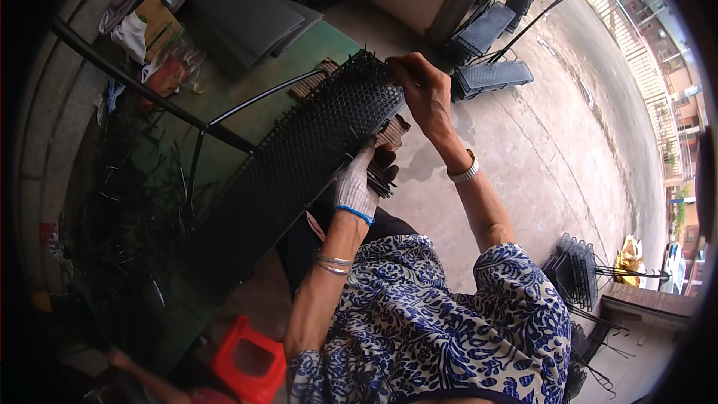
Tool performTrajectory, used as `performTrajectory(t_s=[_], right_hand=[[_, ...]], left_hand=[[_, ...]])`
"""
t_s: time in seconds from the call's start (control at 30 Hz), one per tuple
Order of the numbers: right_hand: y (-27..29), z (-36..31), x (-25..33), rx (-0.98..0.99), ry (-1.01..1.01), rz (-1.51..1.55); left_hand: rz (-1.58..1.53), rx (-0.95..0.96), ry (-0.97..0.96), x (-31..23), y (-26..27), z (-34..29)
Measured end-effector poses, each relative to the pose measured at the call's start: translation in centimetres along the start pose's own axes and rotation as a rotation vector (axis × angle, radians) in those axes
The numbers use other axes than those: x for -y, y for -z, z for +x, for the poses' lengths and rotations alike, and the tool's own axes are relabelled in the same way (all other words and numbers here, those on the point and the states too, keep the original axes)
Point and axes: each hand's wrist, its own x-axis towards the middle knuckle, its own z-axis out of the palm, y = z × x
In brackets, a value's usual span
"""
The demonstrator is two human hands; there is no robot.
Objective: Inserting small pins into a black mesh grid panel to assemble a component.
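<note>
A long black perforated panel (310, 142) slants across my front, its far end bristling with thin black strips (359, 67). At that end my right hand (425, 90), bare with a watch on the wrist, is closed in a pinch against the panel's corner. Whatever is between those fingertips is too small to make out. My left hand (357, 181), in a white knit glove, is under the panel's near edge. Its fingers are closed round a bundle of short black strips (384, 173), partly hidden by the panel.
The panel lies over a green table (329, 39) with dark sheets (243, 15) and a black metal bar (123, 75). Loose black strips litter its left side. A red stool (250, 363) and another person's arm (146, 378) are lower left. Black mesh racks (493, 78) stand right.
</note>
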Motion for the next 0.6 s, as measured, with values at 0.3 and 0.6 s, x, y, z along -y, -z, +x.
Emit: performTrajectory(t_s=[0.3,0.6], right_hand=[[-1.9,2.0,-1.9,-0.056,0.206,-0.213],[-1.0,2.3,-3.3,0.080,0.325,-0.321]], left_hand=[[-0.096,0.038,0.081,0.7,1.0,0.6],[-0.089,-0.003,0.115,0.3,-0.1,-1.4]])
